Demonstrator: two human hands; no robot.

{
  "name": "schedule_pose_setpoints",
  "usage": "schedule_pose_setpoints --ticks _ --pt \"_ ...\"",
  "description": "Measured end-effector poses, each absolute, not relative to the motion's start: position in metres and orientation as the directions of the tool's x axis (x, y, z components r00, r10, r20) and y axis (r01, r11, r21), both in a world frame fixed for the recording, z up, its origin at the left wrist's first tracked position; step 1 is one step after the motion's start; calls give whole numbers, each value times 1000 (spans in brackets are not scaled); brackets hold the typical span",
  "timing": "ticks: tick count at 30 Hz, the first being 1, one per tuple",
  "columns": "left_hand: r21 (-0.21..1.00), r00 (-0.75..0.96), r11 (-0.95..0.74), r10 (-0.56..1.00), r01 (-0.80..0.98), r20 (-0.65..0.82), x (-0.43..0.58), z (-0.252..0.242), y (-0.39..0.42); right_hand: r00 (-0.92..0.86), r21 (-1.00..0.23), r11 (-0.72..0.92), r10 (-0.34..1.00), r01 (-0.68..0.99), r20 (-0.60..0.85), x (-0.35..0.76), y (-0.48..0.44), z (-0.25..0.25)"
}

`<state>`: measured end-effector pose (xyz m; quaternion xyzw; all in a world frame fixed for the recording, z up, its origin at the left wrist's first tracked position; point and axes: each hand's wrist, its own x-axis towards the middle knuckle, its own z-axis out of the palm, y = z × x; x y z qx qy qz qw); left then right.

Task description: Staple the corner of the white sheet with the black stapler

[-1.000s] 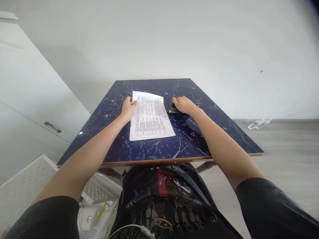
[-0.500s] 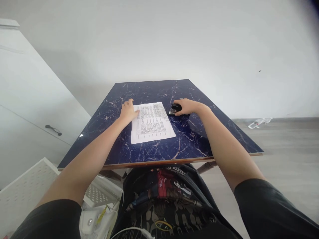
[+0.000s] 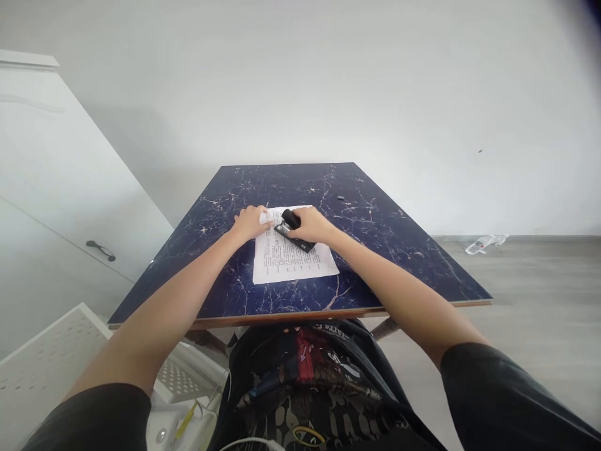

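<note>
My right hand (image 3: 312,225) is closed round a black stapler (image 3: 300,243), which is over the upper middle of the printed paper (image 3: 295,266). The stapler's head points up and left, toward my other hand. Whether it touches the paper or hovers just above it, I cannot tell. My left hand (image 3: 252,222) grips the paper at its upper left edge, the thumb lying on top and the other fingers bent beyond the edge. The paper lies on a dark blue marbled table (image 3: 225,288), with several lines of text facing sideways.
A small dark strip-like piece (image 3: 340,198) lies on the table, right of the paper. White perforated furniture (image 3: 51,351) stands at lower left, below a white cabinet (image 3: 70,175) with a dark handle. A clear plastic package (image 3: 486,243) is on the floor by the wall.
My right hand has carried the stapler leftward from beside the paper to over it, leaving the small dark piece visible. My left hand has moved slightly inward at the paper's edge.
</note>
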<state>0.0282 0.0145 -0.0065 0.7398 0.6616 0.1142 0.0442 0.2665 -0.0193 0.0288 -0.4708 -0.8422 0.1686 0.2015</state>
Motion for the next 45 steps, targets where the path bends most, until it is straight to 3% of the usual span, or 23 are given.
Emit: schedule_pose_setpoints --ticks 2,6,8,10,14,20,28,33,39,45 --pt "214 94 -115 990 970 106 29 -6 13 -488 -451 520 851 726 196 254 -23 23" --pt "220 90 -110 991 969 99 30 -3 11 -479 -590 516 846 621 235 264 -10 13" --pt "241 73 -98 991 966 109 31 -2 10 -506 -595 562 815 574 281 278 3 7" --pt "261 50 -80 991 962 122 30 -1 10 -619 -489 659 738 572 269 291 14 -3" --pt "263 18 -52 991 963 131 29 0 11 -773 -256 763 629 594 81 303 26 -21" --pt "270 2 -42 990 962 144 27 -3 14 -799 -161 797 598 583 67 352 25 -30" --pt "313 5 -58 986 948 166 24 -10 18 -698 -192 696 712 692 68 463 11 -28" --pt "358 -21 -49 982 933 189 12 -12 22 -352 -252 401 910 881 220 427 38 -13" --pt "516 -93 -68 956 854 280 -11 -6 30 -309 -176 302 951 937 -13 383 88 -22" --pt "650 -302 -55 854 758 424 -32 5 44 -323 -157 315 946 936 -27 341 103 -32"
